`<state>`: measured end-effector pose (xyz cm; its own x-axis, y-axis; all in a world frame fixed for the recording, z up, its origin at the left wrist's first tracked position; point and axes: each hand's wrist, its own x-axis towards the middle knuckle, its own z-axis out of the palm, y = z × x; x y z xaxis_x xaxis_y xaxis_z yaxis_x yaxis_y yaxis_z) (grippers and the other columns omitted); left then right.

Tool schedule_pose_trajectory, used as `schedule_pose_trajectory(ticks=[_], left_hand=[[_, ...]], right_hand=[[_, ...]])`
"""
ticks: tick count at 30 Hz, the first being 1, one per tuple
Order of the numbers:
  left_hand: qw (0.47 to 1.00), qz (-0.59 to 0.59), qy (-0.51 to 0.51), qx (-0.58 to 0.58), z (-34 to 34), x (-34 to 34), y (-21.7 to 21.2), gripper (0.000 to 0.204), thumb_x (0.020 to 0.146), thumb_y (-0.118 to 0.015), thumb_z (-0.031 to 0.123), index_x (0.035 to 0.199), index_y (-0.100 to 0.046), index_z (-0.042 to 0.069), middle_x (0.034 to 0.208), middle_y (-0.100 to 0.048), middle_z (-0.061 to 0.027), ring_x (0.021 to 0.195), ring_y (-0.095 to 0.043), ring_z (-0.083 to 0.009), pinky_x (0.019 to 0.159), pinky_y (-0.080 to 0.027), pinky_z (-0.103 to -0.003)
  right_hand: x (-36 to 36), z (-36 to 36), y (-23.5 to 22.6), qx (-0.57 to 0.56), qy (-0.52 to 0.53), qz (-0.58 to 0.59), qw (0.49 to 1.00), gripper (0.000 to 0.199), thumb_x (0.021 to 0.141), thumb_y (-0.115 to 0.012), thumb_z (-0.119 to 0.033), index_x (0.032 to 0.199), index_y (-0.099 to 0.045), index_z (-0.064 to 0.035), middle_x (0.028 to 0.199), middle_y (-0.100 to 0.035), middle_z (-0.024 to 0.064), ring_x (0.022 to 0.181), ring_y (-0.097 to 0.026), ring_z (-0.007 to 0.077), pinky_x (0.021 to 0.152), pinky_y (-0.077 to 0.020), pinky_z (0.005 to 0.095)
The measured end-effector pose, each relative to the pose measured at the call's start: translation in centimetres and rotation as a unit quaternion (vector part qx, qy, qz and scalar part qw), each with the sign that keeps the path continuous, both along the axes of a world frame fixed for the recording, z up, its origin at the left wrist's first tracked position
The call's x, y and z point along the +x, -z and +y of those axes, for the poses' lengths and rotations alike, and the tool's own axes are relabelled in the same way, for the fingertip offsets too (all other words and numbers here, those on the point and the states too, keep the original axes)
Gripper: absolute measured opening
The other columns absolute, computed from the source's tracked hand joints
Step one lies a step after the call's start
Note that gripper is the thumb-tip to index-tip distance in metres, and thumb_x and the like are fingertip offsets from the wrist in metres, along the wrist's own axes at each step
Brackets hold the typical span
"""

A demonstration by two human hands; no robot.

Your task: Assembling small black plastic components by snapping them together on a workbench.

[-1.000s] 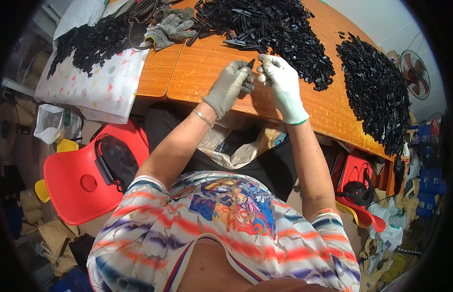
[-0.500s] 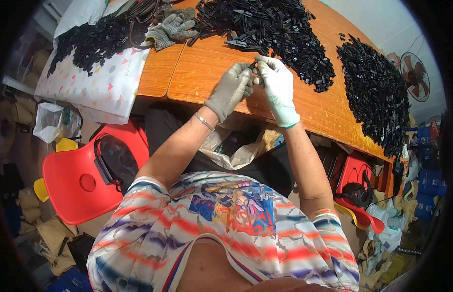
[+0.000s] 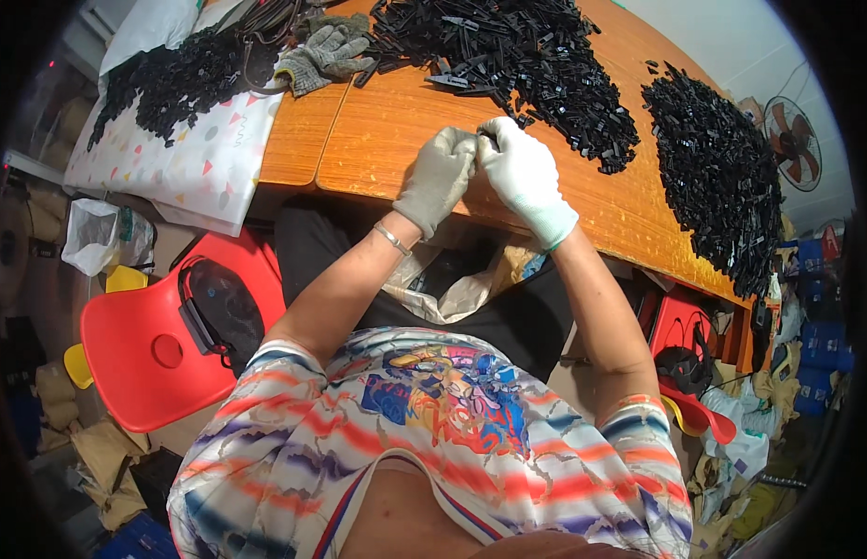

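My left hand, in a greyish work glove, and my right hand, in a whiter one, meet above the near edge of the wooden table. Both are closed, fingertips pressed together around a small black plastic piece. The gloves hide most of it. Just beyond my hands lies a large heap of black plastic pieces, long and short ones mixed. Under the table edge, an open pale sack rests between my legs with dark contents.
A second heap of small black pieces covers the table's right end. More lie on a patterned white sheet at left, by a spare grey glove. Red chairs stand at both sides; a fan is far right.
My hands have drawn closer together, the right one turning inward and slightly down. The black piece, visible between the fingertips before, is now mostly covered by the gloves.
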<state>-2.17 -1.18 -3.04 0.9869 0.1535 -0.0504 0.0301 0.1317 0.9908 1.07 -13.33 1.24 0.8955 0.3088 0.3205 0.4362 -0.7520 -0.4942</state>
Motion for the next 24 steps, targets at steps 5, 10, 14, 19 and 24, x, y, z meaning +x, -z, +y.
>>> schedule_pose_trajectory(ticks=[5,10,14,19,24], left_hand=[[0.998,0.026,-0.017,-0.05,-0.2,0.4,-0.4,0.016,0.096,-0.05,0.019,0.089,-0.055,0.005,0.065,-0.046,0.0036,0.05,-0.038,-0.0041,0.043,-0.03,-0.02],[0.977,0.111,-0.038,-0.179,-1.2,0.1,-1.3,0.021,0.096,-0.051,0.023,0.08,-0.051,0.009,0.061,-0.042,0.004,0.044,-0.032,-0.0054,0.039,-0.025,-0.022],[0.976,0.107,-0.037,-0.188,-1.1,0.2,-1.6,0.022,0.097,-0.05,0.025,0.079,-0.051,0.011,0.06,-0.041,0.0038,0.042,-0.03,-0.0059,0.039,-0.024,-0.022],[0.983,0.079,0.093,-0.134,0.4,0.7,-0.8,0.018,0.098,-0.048,0.024,0.092,-0.054,0.007,0.069,-0.051,-0.0004,0.047,-0.038,-0.0047,0.038,-0.026,-0.018],[0.984,0.096,0.106,-0.109,0.8,0.1,-1.8,0.019,0.097,-0.05,0.02,0.103,-0.052,0.002,0.073,-0.056,-0.0037,0.05,-0.043,-0.005,0.039,-0.03,-0.018]], right_hand=[[-0.1,-0.3,-0.6,-0.066,-0.069,-0.047,0.994,0.011,0.084,-0.063,-0.02,0.09,-0.063,-0.01,0.077,-0.066,0.0156,0.07,-0.064,0.035,0.063,-0.0509,0.0416],[0.7,-0.1,1.5,-0.019,-0.038,-0.037,0.998,0.011,0.084,-0.062,-0.019,0.09,-0.063,-0.0098,0.075,-0.065,0.0153,0.071,-0.065,0.0346,0.063,-0.0509,0.0423],[0.6,-0.2,0.3,-0.03,-0.049,-0.003,0.998,0.015,0.085,-0.061,-0.022,0.092,-0.063,-0.0091,0.078,-0.066,0.016,0.076,-0.065,0.0344,0.066,-0.0511,0.0409],[0.7,-2.2,-1.1,-0.02,-0.138,0.005,0.99,0.021,0.087,-0.057,-0.025,0.09,-0.065,-0.0053,0.087,-0.067,0.0155,0.085,-0.065,0.0291,0.076,-0.0504,0.0384],[3.1,-3.6,-0.2,0.176,-0.014,0.262,0.949,0.026,0.091,-0.057,-0.027,0.098,-0.067,-0.0034,0.084,-0.066,0.0024,0.076,-0.06,0.0086,0.068,-0.0464,0.026]])
